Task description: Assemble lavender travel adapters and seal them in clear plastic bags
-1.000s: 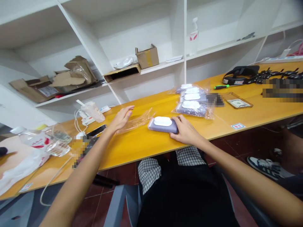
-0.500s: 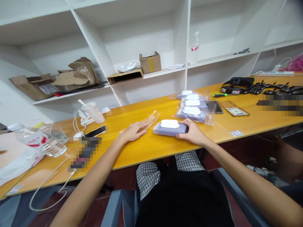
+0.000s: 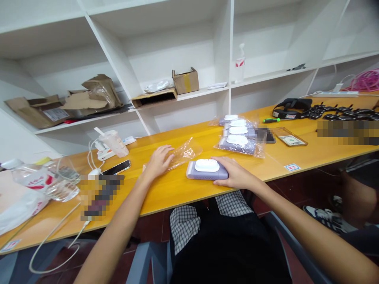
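Observation:
My right hand grips the right end of a purple-grey block-shaped case with a raised white oval piece on top. The case rests close to the table's front edge, its long side facing me. To its left, my left hand lies low over the table with fingers stretched out and thumb apart. It touches or lies right beside a crumpled clear plastic bag; exact contact is hard to tell. Beyond the case, several similar purple-grey cases sit in clear bags, lined up in a row.
A phone, a plastic cup, bottles and cables are at left. To the right are a green screwdriver, a clear brown case and a black headset. White shelves with cardboard boxes rise behind.
My right hand and the case have come slightly nearer to me and leftward. My left hand has lifted a little and shifted left, and more of the plastic bag shows.

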Tool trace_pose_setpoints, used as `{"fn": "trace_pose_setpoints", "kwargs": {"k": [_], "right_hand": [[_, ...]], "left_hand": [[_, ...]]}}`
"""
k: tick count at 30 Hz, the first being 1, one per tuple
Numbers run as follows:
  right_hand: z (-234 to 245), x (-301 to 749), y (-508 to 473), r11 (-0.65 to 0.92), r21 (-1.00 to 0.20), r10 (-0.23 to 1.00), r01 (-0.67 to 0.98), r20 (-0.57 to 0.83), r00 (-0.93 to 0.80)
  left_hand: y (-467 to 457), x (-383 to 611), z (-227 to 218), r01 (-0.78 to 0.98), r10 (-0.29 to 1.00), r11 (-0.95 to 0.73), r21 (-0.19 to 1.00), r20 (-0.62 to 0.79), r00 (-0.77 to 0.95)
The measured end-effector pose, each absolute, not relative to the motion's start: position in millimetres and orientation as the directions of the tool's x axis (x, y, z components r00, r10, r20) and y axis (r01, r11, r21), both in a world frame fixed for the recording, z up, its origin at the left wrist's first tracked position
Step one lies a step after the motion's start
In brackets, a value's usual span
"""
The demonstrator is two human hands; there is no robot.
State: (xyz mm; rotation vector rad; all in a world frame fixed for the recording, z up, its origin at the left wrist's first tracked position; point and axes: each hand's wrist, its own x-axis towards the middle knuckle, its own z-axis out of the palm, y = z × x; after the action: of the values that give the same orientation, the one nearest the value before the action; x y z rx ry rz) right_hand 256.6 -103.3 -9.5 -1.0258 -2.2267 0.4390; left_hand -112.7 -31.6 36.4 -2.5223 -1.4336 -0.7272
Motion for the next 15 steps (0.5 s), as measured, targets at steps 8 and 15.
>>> {"fn": "trace_pose_setpoints", "kwargs": {"k": [8, 15], "right_hand": [[-10, 266, -99, 0.618, -0.699, 0.785, 0.360, 0.521, -0.336], [-10, 268, -90, 0.530, -0.762, 0.826, 0.373, 0.563, -0.025]], "left_hand": [[-35, -105, 26, 0.748, 0.745, -0.663, 0.044, 0.146, 0.651], [-34, -100, 22, 0.617, 0.640, -0.768, 0.171, 0.163, 0.751]]}}
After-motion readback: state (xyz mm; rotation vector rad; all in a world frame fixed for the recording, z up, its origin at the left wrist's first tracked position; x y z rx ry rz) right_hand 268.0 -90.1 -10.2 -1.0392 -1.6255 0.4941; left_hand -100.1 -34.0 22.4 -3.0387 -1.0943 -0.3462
